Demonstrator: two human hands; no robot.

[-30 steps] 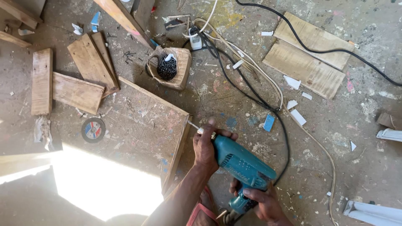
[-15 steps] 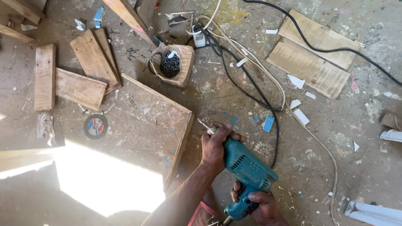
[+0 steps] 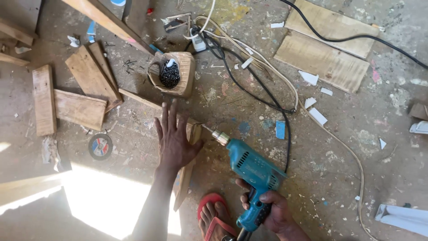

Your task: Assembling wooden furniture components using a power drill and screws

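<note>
Teal drill [image 3: 252,167], red sandal [image 3: 217,214], black cable [image 3: 263,96], pale wood board [image 3: 133,147].

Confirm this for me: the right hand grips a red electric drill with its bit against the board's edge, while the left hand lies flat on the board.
Not quite: the electric drill is teal blue, not red, as the head view shows. The rest holds: the right hand grips it with the bit against the board's edge, and the left hand lies flat on the board.

the teal plastic-bodied power drill [image 3: 252,172] looks smooth and faintly glossy, its chuck bare, dull metal. the large flat wooden board [image 3: 133,134] is matt, rough and dusty. the small rough-sawn wooden box [image 3: 183,73] holds dark metal screws. the grey concrete floor [image 3: 347,147] is matt, gritty and paint-stained.
</note>
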